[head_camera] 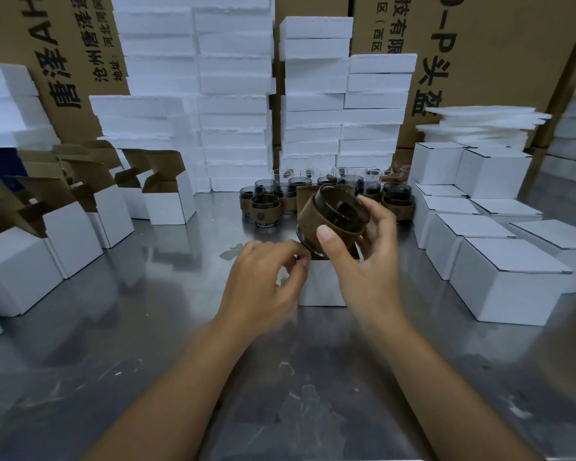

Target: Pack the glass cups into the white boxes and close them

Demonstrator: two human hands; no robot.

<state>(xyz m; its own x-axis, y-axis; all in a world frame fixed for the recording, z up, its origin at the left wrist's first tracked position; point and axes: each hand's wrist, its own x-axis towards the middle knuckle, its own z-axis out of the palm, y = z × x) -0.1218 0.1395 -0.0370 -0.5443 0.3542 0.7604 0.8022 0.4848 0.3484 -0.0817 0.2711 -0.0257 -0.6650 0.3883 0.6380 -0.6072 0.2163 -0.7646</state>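
Note:
My right hand (363,257) grips a dark glass cup with a brown sleeve (330,216), tilted with its mouth facing up and toward me, just above an open white box (320,284) at the table's middle. My left hand (266,277) pinches the left top edge of that box with curled fingers. The box's brown inner flap stands up behind the cup. Several more sleeved glass cups (266,204) stand grouped behind the box.
Open white boxes (167,201) with raised flaps line the left side. Closed white boxes (506,287) sit stacked at the right. White foam blocks (233,111) and brown cartons rise at the back. The steel table (147,327) shows scuffs and smears.

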